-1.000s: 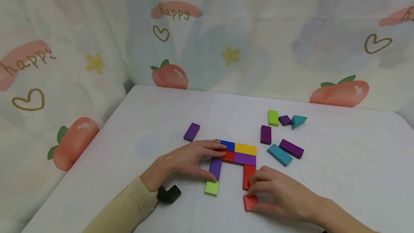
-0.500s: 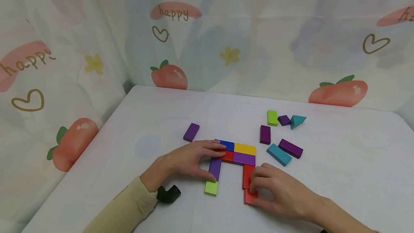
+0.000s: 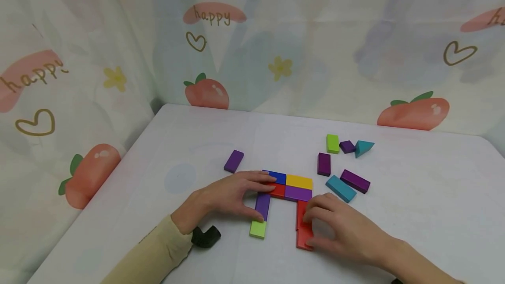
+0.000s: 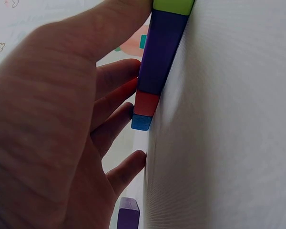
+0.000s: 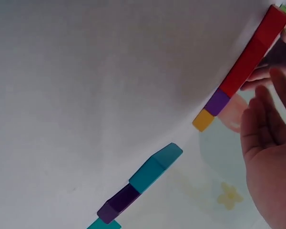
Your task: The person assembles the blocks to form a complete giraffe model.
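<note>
Flat blocks lie joined on the table: blue [image 3: 279, 178] and yellow [image 3: 300, 182] at the back, red [image 3: 279, 192] and purple [image 3: 298, 193] before them. Two legs run toward me: a purple block [image 3: 262, 204] with a light green block [image 3: 258, 230], and an upper red block [image 3: 300, 211] with a lower red block [image 3: 303, 239]. My left hand [image 3: 232, 194] rests with spread fingers on the left side of the shape, thumb by the green end. Loosely bent, my right hand [image 3: 347, 231] is over the right edge of the red leg, holding nothing; in the right wrist view its fingers [image 5: 257, 119] appear apart from the blocks.
A lone purple block [image 3: 234, 161] lies behind my left hand. Further back on the right are a green block [image 3: 332, 143], a teal triangular block [image 3: 363, 148], a teal block [image 3: 341, 188] and several purple ones. A black curved object [image 3: 207, 236] sits by the left wrist.
The right hand has slid the lower red block away from me against the upper red block, then loosened its fingers and shifted slightly forward. The left hand has stayed in place.
</note>
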`<state>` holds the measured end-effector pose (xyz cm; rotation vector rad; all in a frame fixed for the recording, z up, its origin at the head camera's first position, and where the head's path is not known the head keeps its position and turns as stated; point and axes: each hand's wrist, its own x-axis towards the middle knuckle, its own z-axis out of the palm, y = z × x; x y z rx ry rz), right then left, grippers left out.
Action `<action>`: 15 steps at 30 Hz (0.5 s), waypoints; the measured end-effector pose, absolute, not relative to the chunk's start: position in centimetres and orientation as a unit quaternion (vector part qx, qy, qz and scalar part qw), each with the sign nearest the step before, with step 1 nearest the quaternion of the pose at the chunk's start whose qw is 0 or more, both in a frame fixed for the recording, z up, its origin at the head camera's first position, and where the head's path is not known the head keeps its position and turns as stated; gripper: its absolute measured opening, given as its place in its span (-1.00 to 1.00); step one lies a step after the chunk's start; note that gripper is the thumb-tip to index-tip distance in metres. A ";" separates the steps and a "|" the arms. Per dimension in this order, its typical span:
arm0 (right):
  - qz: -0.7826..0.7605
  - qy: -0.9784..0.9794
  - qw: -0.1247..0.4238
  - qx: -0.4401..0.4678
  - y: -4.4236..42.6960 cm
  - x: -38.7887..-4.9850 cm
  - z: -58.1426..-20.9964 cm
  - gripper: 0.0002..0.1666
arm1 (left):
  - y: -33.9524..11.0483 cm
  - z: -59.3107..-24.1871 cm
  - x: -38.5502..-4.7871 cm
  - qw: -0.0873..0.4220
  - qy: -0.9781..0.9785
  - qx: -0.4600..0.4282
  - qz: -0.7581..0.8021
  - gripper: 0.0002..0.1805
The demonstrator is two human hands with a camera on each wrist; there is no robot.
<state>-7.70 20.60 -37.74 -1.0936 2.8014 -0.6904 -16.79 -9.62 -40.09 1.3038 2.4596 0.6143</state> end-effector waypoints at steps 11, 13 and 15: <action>-0.176 0.933 0.051 -0.308 20.8 -8.2 -37.6 -0.05 | -9.7 -40.1 -16.7 0.141 0.855 0.452 0.212 -0.19; -0.171 0.934 0.058 -0.308 20.9 -8.2 -37.7 -0.02 | -9.7 -40.2 -16.8 0.140 0.854 0.454 0.212 -0.18; -0.167 0.934 0.062 -0.308 20.9 -8.2 -37.8 0.00 | -9.7 -40.2 -16.8 0.140 0.853 0.455 0.212 -0.18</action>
